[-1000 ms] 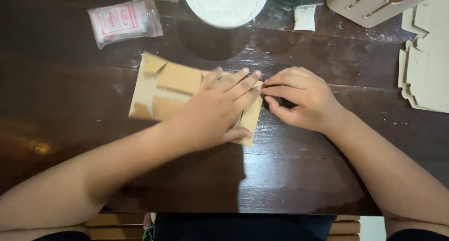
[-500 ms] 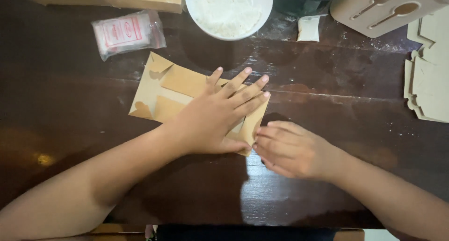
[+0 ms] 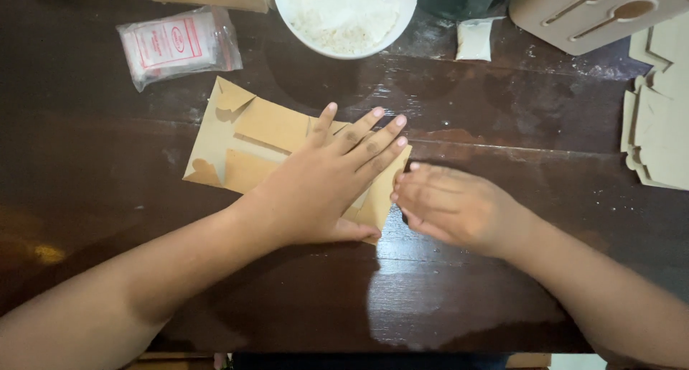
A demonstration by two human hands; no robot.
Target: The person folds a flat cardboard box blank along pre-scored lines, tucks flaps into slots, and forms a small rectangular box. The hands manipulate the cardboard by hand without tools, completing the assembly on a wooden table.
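Note:
A flat brown cardboard cut-out [image 3: 244, 137] with folded flaps lies on the dark wooden table [image 3: 466, 298]. My left hand [image 3: 326, 187] presses flat on its right part, fingers spread and pointing up-right. My right hand [image 3: 452, 205] rests just right of the cardboard's right edge, fingers curled toward that edge and blurred by motion; it seems to touch the edge, and I see nothing held in it.
A white bowl of white powder [image 3: 344, 15] stands at the top centre. A clear plastic packet with a red label [image 3: 176, 47] lies top left. A small white sachet [image 3: 475, 38] and pale cardboard box parts [image 3: 657, 122] are at the top right and right edge.
My right hand has slid down along the cardboard's right edge and back up slightly. My left hand spread its fingers wider and stays pressing on the cardboard.

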